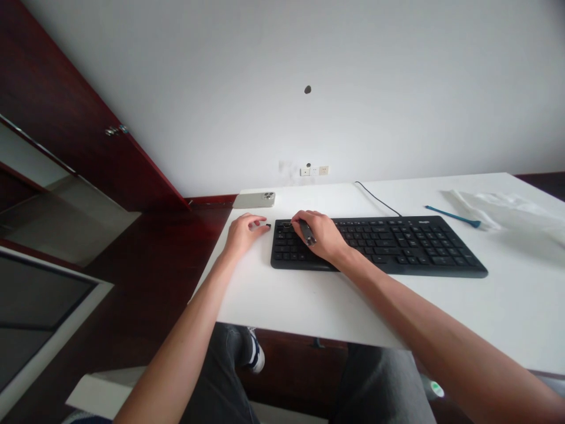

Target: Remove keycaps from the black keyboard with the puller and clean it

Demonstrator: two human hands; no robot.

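Observation:
A black keyboard [397, 244] lies on the white table [507, 294]. My right hand [320, 234] rests over the keyboard's left end, fingers closed round a small dark tool [308, 232] whose wire tip touches the top-left keys. My left hand [243, 231] lies on the table just left of the keyboard, its fingertips pinching a small black piece [268, 226] that looks like a keycap.
A pale phone [255, 200] lies face down at the table's far left corner. A blue pen-like tool [452, 217] and a clear plastic sheet [498, 206] lie at the far right. A dark red cabinet [66, 118] stands to the left; the keyboard's cable [375, 197] runs back.

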